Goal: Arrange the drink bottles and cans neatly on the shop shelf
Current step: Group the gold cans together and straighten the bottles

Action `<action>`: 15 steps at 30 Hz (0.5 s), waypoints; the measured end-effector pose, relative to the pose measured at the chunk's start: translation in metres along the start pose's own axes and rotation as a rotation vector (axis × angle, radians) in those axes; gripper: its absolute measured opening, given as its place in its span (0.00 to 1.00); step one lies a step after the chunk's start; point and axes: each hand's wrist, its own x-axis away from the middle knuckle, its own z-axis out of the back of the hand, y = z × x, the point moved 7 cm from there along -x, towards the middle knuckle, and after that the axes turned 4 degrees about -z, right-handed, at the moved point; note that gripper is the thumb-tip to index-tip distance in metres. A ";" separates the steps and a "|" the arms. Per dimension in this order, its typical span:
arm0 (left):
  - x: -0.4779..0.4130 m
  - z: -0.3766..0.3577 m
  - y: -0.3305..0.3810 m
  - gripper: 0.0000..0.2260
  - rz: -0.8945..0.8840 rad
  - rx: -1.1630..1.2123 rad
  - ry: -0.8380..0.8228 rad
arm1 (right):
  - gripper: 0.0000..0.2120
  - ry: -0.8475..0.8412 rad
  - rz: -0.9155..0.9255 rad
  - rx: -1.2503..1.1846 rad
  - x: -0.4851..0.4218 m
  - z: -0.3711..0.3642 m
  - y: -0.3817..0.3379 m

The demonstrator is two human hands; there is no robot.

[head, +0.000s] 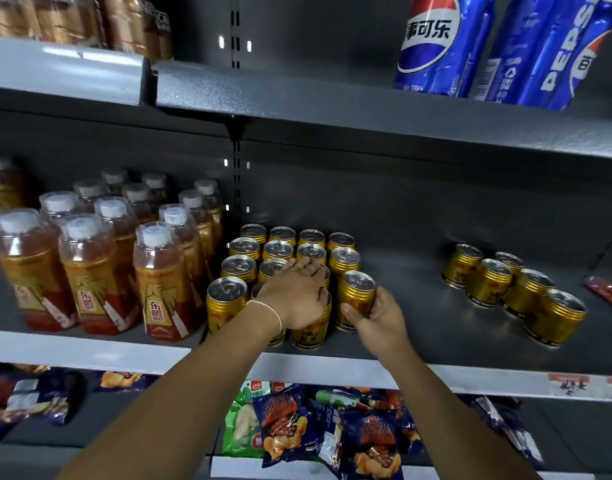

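Hands on the middle shelf: right hand grips one gold can beside the can block; left hand lies flat, unclenched, on its tops. Five loose cans stand well apart, right.

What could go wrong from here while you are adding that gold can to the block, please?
The right hand holds a gold can right beside the packed can block; a nudge could topple neighbours. The left hand lies flat over the front cans, hiding their alignment. The loose cans on the right stand unevenly near the shelf edge.
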 end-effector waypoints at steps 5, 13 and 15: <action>-0.001 -0.002 0.000 0.26 -0.013 0.005 0.014 | 0.32 0.009 0.114 0.143 0.003 -0.007 -0.005; -0.001 -0.002 -0.001 0.26 -0.008 0.019 0.000 | 0.26 0.090 0.174 0.236 0.002 -0.007 -0.010; -0.001 -0.003 -0.002 0.26 -0.007 0.018 -0.002 | 0.26 0.103 0.170 0.227 0.002 -0.007 -0.009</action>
